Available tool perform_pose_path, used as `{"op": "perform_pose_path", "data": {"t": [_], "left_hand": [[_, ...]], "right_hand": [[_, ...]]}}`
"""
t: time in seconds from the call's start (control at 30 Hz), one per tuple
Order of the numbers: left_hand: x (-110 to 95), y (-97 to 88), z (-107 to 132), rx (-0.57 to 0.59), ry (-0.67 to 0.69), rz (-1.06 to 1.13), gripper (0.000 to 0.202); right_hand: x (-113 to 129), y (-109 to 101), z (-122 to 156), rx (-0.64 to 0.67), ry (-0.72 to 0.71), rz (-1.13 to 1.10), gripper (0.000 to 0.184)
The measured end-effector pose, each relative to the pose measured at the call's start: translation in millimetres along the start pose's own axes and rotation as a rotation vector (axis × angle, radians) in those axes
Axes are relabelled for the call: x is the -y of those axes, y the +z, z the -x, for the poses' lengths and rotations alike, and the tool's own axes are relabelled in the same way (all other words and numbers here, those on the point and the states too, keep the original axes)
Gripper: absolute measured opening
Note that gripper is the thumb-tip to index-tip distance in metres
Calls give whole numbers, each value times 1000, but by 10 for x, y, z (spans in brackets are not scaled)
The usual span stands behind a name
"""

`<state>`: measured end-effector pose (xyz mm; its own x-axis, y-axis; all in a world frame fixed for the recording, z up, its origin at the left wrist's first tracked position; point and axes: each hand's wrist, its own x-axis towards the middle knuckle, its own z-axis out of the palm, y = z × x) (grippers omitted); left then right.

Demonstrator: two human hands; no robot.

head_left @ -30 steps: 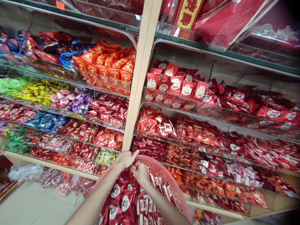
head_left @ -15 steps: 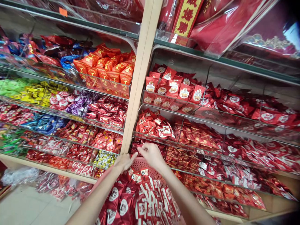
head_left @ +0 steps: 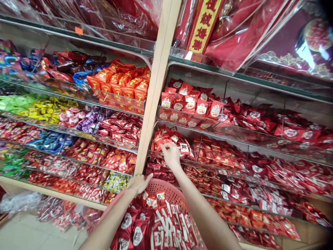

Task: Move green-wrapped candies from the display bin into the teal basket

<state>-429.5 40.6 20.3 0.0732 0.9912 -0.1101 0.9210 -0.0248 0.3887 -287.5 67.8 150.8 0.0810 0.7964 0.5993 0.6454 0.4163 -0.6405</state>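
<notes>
The left hand [head_left: 139, 183] is clasped on the rim of a pink perforated plastic basket [head_left: 173, 190] at the foot of the pale wooden shelf post [head_left: 153, 104]. The right hand [head_left: 171, 155], just right of that post, curls its fingers onto a heap of small red-and-white sweet packets [head_left: 182, 143]. Whether it grips one cannot be told.

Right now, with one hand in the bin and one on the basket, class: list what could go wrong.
1. The basket is heaped and held at its rim by the left hand; it could tip and spill packets.
2. The right hand reaches into a piled bin; loose packets there might slide over its low front.
</notes>
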Motion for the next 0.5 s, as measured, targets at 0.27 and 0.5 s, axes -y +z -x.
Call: {"op": "perform_pose_path", "data": {"t": [0.27,0.5], "left_hand": [[22,23,-32,15,9,10,95],[21,35,-63,21,-5,-23,89]], "right_hand": [[40,-330,310,-25,94,-441,27],[-158,-215,1111,184,452,-630,30]]}}
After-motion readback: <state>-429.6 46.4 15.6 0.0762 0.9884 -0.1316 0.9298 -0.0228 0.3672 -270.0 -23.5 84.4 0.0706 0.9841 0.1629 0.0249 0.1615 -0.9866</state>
